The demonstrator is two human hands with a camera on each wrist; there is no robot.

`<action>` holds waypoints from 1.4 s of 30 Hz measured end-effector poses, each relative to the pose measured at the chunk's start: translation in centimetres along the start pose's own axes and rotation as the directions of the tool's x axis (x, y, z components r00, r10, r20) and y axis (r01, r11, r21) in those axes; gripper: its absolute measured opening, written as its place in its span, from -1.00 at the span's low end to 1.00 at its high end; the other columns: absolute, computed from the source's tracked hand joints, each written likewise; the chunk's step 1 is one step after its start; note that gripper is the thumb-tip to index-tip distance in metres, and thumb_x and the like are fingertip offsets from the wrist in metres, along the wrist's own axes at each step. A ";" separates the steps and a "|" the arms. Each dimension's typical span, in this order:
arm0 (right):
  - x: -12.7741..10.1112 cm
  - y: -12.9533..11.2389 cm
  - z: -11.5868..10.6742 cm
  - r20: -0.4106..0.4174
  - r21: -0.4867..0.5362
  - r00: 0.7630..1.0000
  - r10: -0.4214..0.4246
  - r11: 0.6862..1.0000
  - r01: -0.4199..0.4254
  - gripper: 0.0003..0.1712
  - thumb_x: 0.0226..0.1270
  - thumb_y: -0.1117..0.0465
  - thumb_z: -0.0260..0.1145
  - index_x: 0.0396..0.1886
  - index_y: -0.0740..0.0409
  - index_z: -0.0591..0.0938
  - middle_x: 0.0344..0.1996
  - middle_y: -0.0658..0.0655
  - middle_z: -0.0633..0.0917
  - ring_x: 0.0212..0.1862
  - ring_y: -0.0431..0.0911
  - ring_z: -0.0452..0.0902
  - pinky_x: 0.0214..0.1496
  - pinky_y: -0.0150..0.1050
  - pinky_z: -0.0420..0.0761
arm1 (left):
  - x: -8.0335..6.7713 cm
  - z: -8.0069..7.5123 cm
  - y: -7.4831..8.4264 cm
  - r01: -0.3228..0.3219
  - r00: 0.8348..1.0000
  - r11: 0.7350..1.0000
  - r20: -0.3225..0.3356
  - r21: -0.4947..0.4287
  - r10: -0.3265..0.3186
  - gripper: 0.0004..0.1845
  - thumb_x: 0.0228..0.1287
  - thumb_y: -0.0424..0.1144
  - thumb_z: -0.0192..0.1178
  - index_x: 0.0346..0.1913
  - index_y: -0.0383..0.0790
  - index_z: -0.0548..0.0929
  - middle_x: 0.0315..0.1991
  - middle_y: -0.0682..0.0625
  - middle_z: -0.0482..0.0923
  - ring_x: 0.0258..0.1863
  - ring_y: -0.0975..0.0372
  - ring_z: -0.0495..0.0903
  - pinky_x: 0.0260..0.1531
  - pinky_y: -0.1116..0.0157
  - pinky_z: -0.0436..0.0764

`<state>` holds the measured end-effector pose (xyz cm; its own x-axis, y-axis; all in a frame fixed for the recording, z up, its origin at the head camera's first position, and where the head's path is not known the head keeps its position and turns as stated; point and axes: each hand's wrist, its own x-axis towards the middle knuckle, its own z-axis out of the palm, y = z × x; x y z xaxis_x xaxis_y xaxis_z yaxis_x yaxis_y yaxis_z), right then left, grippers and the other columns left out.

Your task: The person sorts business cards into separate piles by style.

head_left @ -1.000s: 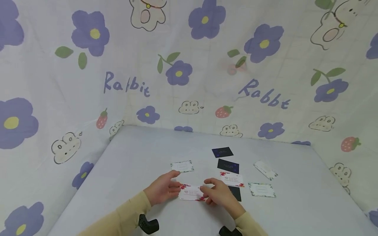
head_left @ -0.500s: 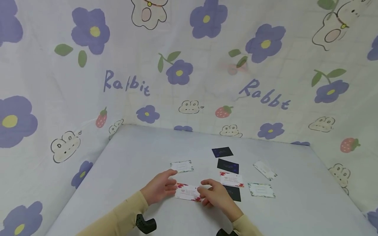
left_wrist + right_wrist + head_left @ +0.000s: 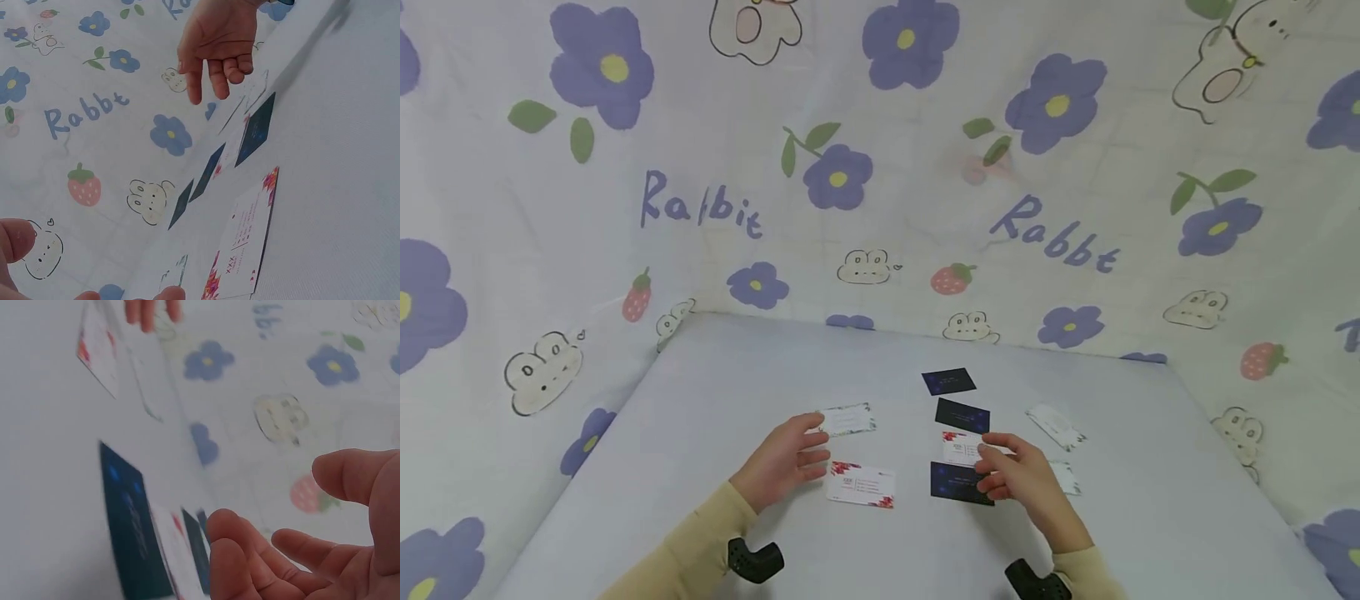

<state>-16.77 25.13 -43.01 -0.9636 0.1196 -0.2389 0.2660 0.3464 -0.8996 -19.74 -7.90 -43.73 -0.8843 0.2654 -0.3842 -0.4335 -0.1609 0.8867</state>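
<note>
My left hand (image 3: 784, 461) is held with loosely spread fingers at the left edge of a white business card with red flowers (image 3: 862, 485). Just above that card lies a white card with a green leafy border (image 3: 850, 419), its left corner behind my left fingers. Over the right end of a black business card (image 3: 955, 483) hovers my right hand (image 3: 1030, 487), fingers loosely bent with nothing in them. Behind the black card lies another red-flowered card (image 3: 958, 448), partly hidden by the right fingertips. The right wrist view shows the thumb (image 3: 350, 478) apart from the fingers.
Two more black cards (image 3: 962, 415) (image 3: 949, 382) lie farther back. To the right are a slanted white card (image 3: 1056, 427) and a leafy-bordered card (image 3: 1067, 478) half hidden by my right hand. A printed cloth (image 3: 910, 208) walls the white table (image 3: 760, 358).
My right hand has left the near red-flowered card and moved right, over the black card. The left hand stays beside the red-flowered card. The head view has shifted slightly.
</note>
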 end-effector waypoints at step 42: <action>2.0 3.5 -7.6 -0.027 0.043 0.998 0.056 0.998 -0.055 -0.27 0.59 -0.09 0.13 0.47 0.34 0.28 0.02 0.39 0.71 -0.30 -0.14 0.72 -0.21 -0.37 0.70 | 6.1 6.7 -1.0 -0.005 0.990 0.984 0.134 -0.178 0.029 -0.30 0.58 -0.04 -0.06 0.60 -0.32 0.07 0.58 -0.45 0.02 0.57 -0.30 0.09 0.53 -0.15 0.20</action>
<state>-17.57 33.66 -43.83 -0.9462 0.1641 -0.2788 0.3170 0.2992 -0.9000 -23.55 0.27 -45.28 -0.8652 0.3859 -0.3201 -0.4532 -0.3287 0.8286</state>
